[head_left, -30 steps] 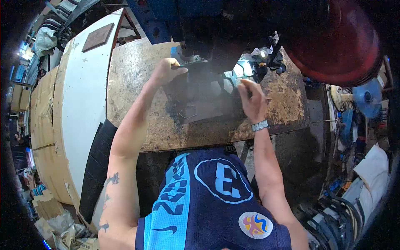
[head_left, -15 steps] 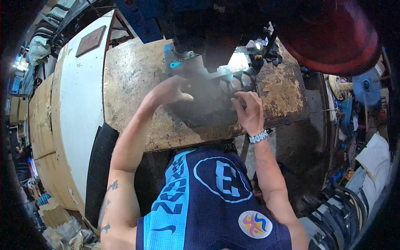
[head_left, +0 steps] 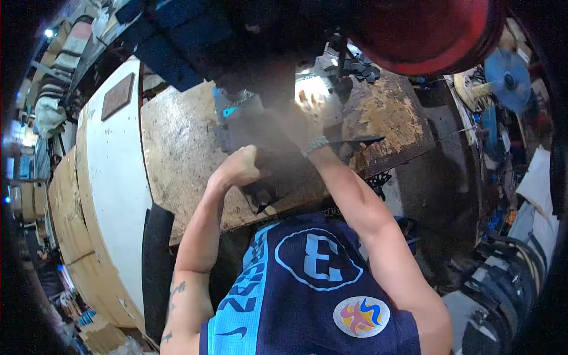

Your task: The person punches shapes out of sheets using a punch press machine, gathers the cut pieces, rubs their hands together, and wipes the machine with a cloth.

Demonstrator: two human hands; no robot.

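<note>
My left hand (head_left: 239, 167) is closed at the near part of the worn wooden table (head_left: 177, 136), its fingers pressed on a dark, thin piece (head_left: 263, 195) whose pointed end hangs toward the table's front edge. Under the dark machine (head_left: 260, 65), my right hand (head_left: 309, 121) reaches forward into a bright light with its fingertips apart. Blur covers its palm, and I cannot make out what it touches. Beyond my right wrist with its metal watch lies a dark pointed strip (head_left: 361, 142).
A large red round part (head_left: 426, 35) hangs overhead at the right. Dark cut pieces (head_left: 361, 68) lie at the table's back right. A white board (head_left: 112, 154) stands left, a blue fan (head_left: 507, 80) right, and stacked material (head_left: 503, 284) lower right.
My right hand has moved forward and left into the light. My left hand has come nearer and closed on a dark piece. Dark pieces now show near both hands, and the view has shifted.
</note>
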